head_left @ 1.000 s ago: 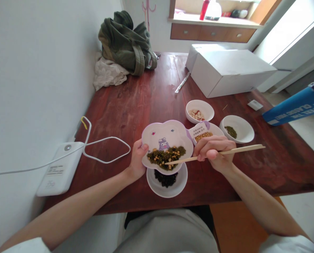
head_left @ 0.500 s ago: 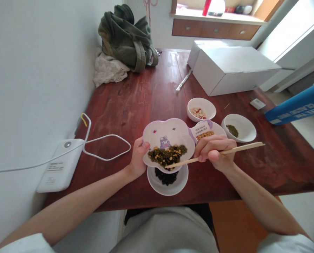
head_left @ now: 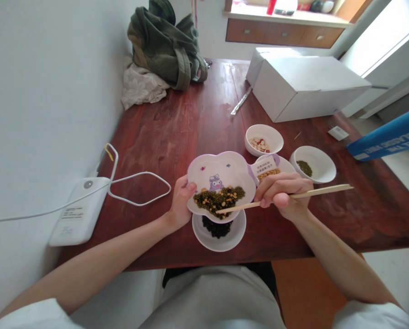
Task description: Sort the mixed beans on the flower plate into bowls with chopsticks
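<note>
My left hand (head_left: 182, 201) is closed on the left edge of a white, lilac-rimmed cartoon dish (head_left: 218, 163) shaped like a cloud, with the thumb over the rim. The dish is tilted toward me, and mixed green, black and yellow beans (head_left: 221, 200) lie in its lower part. In my right hand (head_left: 285, 194) is a pair of chopsticks (head_left: 323, 190); their tips are among the beans near the front rim. A white bowl (head_left: 219, 245) of black beans (head_left: 216, 228) sits under the dish's front edge, partly hidden. Yellow beans (head_left: 269, 174) show behind my right fingers in a partly covered bowl.
Farther back are a bowl (head_left: 272, 131) of pale, flat seeds and a bowl (head_left: 323, 167) of green beans. A white box (head_left: 310, 87), a green bag (head_left: 163, 50), a blue cylinder (head_left: 386, 139) and a white power bank (head_left: 76, 214) with cable stand around the table.
The chopstick tips have moved slightly away from me within the dish. Both hands keep their holds. The whole view has shifted a little.
</note>
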{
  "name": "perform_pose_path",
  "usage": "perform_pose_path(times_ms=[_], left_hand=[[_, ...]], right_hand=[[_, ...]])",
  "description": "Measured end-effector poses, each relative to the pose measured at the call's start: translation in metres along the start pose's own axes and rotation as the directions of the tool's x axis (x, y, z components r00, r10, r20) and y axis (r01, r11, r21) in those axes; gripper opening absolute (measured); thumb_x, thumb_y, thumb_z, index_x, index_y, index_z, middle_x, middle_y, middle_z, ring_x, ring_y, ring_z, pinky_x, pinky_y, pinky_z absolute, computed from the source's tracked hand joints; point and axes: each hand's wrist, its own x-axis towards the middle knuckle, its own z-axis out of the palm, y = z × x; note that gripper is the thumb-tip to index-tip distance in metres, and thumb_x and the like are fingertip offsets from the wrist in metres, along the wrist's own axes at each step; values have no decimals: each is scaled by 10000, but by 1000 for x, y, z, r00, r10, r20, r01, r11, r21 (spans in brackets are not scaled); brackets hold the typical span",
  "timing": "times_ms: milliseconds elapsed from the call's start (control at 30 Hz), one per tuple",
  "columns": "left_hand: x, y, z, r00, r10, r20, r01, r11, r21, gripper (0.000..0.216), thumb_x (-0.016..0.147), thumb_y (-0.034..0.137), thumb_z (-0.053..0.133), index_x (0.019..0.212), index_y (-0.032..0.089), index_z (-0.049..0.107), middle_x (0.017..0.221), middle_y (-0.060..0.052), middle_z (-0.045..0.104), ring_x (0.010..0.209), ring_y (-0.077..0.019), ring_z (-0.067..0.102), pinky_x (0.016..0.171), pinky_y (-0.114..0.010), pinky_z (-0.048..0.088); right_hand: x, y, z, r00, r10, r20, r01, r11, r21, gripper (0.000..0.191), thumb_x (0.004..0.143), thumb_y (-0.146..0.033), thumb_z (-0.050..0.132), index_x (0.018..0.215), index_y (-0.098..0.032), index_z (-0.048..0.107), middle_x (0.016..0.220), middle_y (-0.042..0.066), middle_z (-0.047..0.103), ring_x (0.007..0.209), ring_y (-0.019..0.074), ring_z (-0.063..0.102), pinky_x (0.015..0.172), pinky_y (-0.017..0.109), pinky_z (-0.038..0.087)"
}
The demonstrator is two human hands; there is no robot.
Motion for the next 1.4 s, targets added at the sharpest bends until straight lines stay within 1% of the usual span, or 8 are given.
perform_pose_path(times_ms=[133, 367, 600, 767, 1033, 1167, 1300, 1400], left_hand=[[1, -2, -1, 1000, -1, 8, 1, 1000, -15, 666, 768, 790, 990, 717, 261, 589, 619, 36, 576, 600, -188, 538, 599, -337, 548], [2, -6, -3, 1000, 2, 2, -2, 999, -32, 613, 774, 752, 1010, 748, 251, 657, 638, 25, 662, 622, -203, 633, 610, -331, 572], [0, -5, -2, 1000, 21, 9, -21, 999, -29, 538, 818, 744, 966, 825, 246, 764, 642, 4, 731, 744, -302, 806, 652, -378, 617], [3, -4, -1, 999, 38, 18, -37, 999, -28, 554, 834, 753, 955, 798, 257, 710, 613, 18, 704, 697, -284, 781, 648, -385, 629], [2, -6, -2, 999, 47, 15, -46, 998, -31, 570, 823, 755, 974, 800, 246, 719, 618, 23, 686, 630, -237, 696, 629, -359, 574], [3, -6, -2, 999, 40, -4, -40, 999, -29, 588, 800, 754, 986, 762, 246, 691, 620, 18, 666, 629, -221, 647, 623, -356, 556], [4, -7, -3, 999, 50, 1, -50, 998, -40, 587, 798, 720, 990, 726, 256, 638, 623, 23, 648, 630, -211, 630, 593, -336, 527], [3, -6, -2, 999, 42, 13, -42, 999, -22, 557, 807, 728, 968, 758, 259, 672, 626, 22, 660, 636, -227, 651, 607, -348, 548]], right_hand=[[-2, 1, 4, 1000, -8, 25, 8, 1000, 6, 628, 1144, -605, 865, 672, -192, 832, 626, 60, 834, 498, 160, 782, 494, 237, 587], [-3, -2, 3, 999, -19, 41, 18, 1000, 23, 601, 1128, -592, 880, 684, -191, 829, 640, 59, 841, 520, 161, 799, 528, 236, 613], [-3, -1, -1, 998, -15, 57, 13, 999, 31, 589, 1133, -584, 874, 698, -188, 838, 651, 58, 850, 539, 162, 823, 552, 226, 630], [-1, 1, -3, 998, -11, 59, 10, 1000, 23, 606, 1134, -606, 864, 694, -190, 843, 654, 66, 858, 511, 168, 812, 509, 232, 610], [2, 0, -4, 998, 0, 56, 0, 1000, 14, 653, 1119, -647, 864, 651, -194, 825, 620, 70, 837, 474, 164, 782, 474, 232, 587], [-3, 2, -3, 1000, -6, -19, 7, 999, 52, 680, 1148, -662, 835, 634, -218, 801, 570, 45, 792, 399, 152, 693, 405, 255, 518], [-5, 4, -7, 989, -5, -150, 0, 999, -33, 696, 1153, -677, 821, 616, -236, 786, 566, 37, 779, 382, 155, 645, 371, 286, 457], [-4, 2, -11, 989, -7, -149, 1, 999, -46, 673, 1161, -644, 826, 627, -236, 792, 567, 42, 774, 410, 172, 673, 385, 304, 464]])
